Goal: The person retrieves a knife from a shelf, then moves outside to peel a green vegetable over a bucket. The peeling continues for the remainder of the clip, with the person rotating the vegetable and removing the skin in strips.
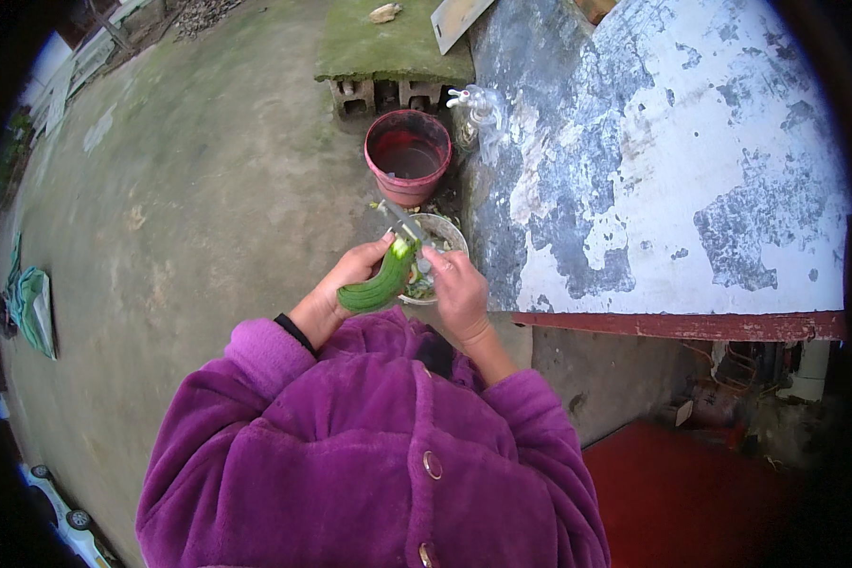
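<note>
A curved green gourd [380,284], like a loofah, lies in my left hand [348,277], which grips it from the left. Near its upper end a paler patch of flesh shows. My right hand [461,287] is closed on the handle of a peeler or knife [406,220], whose grey metal blade lies across the pale end; its exact kind cannot be told. Below the hands, a white basin [456,234] holds green peelings and scraps, partly hidden by the gourd and my right hand.
Beyond the basin stands a red bucket [408,186], near a mossy slab [397,42] on hollow blocks. A tap [476,99] wrapped in plastic juts from the peeling painted wall [653,177] at right. A green bag [32,305] lies far left on the concrete ground.
</note>
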### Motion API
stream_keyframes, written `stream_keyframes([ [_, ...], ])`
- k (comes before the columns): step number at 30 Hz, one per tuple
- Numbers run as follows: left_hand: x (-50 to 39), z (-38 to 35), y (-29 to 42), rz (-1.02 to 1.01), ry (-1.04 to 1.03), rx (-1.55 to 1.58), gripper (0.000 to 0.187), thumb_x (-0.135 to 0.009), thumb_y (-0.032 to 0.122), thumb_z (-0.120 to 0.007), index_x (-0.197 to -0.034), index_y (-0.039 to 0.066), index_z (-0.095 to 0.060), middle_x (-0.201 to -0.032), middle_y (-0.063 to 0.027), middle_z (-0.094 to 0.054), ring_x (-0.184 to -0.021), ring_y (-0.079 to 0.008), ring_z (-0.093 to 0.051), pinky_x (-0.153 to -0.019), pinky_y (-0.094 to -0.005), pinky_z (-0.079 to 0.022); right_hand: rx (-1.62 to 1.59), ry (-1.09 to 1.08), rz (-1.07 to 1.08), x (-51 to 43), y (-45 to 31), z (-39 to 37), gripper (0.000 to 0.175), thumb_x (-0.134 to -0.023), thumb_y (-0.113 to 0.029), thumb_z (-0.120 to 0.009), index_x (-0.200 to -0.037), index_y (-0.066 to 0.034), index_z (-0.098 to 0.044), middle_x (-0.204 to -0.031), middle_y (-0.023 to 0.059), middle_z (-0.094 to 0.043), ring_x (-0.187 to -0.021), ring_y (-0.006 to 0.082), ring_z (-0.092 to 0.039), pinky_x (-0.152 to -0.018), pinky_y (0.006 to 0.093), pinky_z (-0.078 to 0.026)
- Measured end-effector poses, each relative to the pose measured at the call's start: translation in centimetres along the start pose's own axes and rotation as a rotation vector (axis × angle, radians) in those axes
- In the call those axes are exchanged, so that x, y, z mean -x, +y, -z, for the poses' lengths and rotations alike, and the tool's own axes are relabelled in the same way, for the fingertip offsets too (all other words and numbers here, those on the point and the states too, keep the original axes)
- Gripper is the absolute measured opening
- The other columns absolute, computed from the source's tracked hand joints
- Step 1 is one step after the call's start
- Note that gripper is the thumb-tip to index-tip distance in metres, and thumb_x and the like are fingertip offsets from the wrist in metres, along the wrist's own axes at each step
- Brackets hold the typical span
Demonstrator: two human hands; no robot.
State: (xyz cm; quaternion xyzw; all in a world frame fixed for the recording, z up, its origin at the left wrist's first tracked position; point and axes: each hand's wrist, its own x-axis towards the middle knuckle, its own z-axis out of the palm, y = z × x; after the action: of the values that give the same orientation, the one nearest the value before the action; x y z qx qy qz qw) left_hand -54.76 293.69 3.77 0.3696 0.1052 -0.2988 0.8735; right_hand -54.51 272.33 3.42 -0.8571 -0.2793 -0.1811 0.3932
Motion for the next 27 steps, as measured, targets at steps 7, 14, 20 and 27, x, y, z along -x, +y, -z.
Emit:
stream_keyframes([
  [7,0.1,-0.7,-0.7,-0.083,0.037,0.146,0.041,-0.105,0.038,-0.049,-0.115,0.0,-0.062,-0.098,-0.0124,-0.068,-0.086,-0.0243,-0.067,-0.078,-0.0412,-0.057,-0.176,-0.029,0.009,0.7,-3.1,1.8,0.039,-0.087,-0.003,-0.064,-0.123,-0.0157,-0.068,-0.095,0.0107,-0.061,-0.08,0.0315,-0.064,-0.068,0.0403,-0.052],
  [14,2.0,-2.7,0.0,-0.065,0.095,-0.036,0.036,-0.106,0.031,-0.047,-0.122,0.002,-0.06,-0.104,-0.0117,-0.068,-0.088,-0.0229,-0.067,-0.078,-0.039,-0.057,0.134,0.013,0.03,0.7,0.3,1.2,0.042,-0.086,-0.004,-0.062,-0.125,-0.0164,-0.068,-0.094,0.0091,-0.06,-0.078,0.0308,-0.063,-0.067,0.0413,-0.052],
  [20,2.5,-1.9,0.3,-0.1,0.042,0.053,0.039,-0.107,0.035,-0.044,-0.123,0.002,-0.058,-0.105,-0.0129,-0.069,-0.089,-0.026,-0.068,-0.077,-0.0402,-0.058,-0.082,0.037,-0.255,1.9,2.3,1.4,0.034,-0.094,-0.007,-0.059,-0.128,-0.0086,-0.064,-0.1,0.0124,-0.063,-0.083,0.0297,-0.065,-0.075,0.0365,-0.052],
  [27,2.0,-1.1,0.2,-0.102,0.002,0.097,0.037,-0.109,0.03,-0.042,-0.13,0.003,-0.054,-0.109,-0.014,-0.067,-0.093,-0.0228,-0.069,-0.083,-0.0378,-0.059,-0.357,-0.094,-0.267,1.0,-3.3,2.6,0.023,-0.091,-0.007,-0.066,-0.114,-0.0027,-0.064,-0.102,0.0117,-0.068,-0.086,0.0227,-0.067,-0.076,0.0341,-0.053],
])
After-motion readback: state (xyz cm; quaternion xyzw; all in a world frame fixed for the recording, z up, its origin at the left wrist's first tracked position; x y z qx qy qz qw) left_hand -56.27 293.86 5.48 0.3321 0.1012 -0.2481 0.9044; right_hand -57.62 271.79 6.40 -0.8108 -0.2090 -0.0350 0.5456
